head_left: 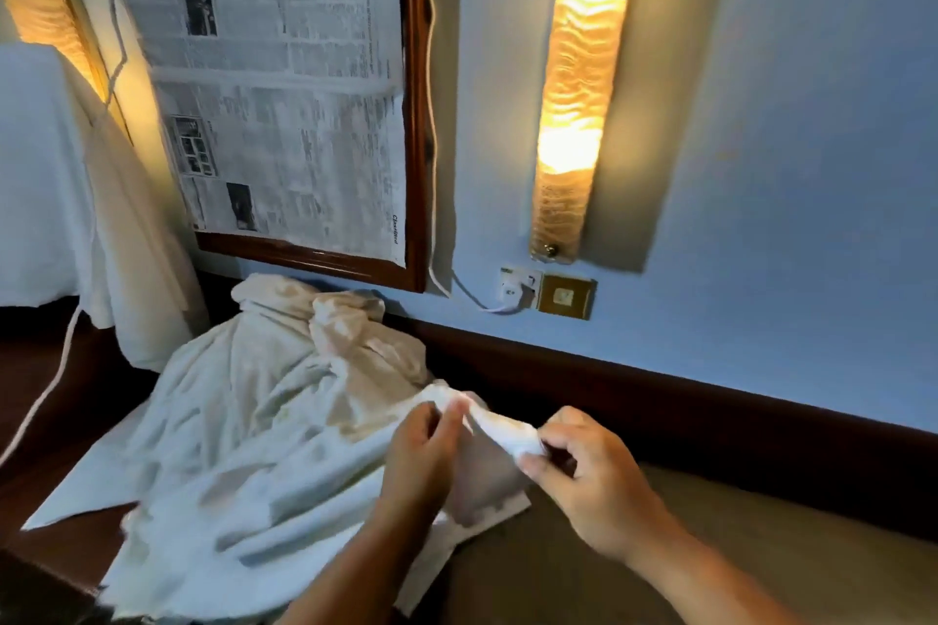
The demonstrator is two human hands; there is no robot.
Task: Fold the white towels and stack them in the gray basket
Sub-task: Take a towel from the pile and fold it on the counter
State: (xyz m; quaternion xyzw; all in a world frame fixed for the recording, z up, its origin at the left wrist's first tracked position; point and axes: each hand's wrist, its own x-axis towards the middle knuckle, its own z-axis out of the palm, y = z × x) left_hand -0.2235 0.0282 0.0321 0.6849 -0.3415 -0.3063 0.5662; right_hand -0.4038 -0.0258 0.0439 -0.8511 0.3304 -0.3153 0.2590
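A crumpled heap of white towels [243, 426] lies on a dark wooden surface against the wall. My left hand [424, 457] pinches one edge of a white towel near the heap's right side. My right hand [583, 467] pinches the same edge a short way to the right, so a short strip of cloth is stretched between both hands. The towel hangs down from that edge onto the surface. No gray basket shows in this view.
A newspaper-covered wooden frame [416, 117] hangs on the blue wall above the heap. A lit wall lamp [578, 81] and a socket with a white cable [517, 292] sit to its right. More white cloth [45, 178] hangs at the left. A tan surface [761, 523] lies lower right.
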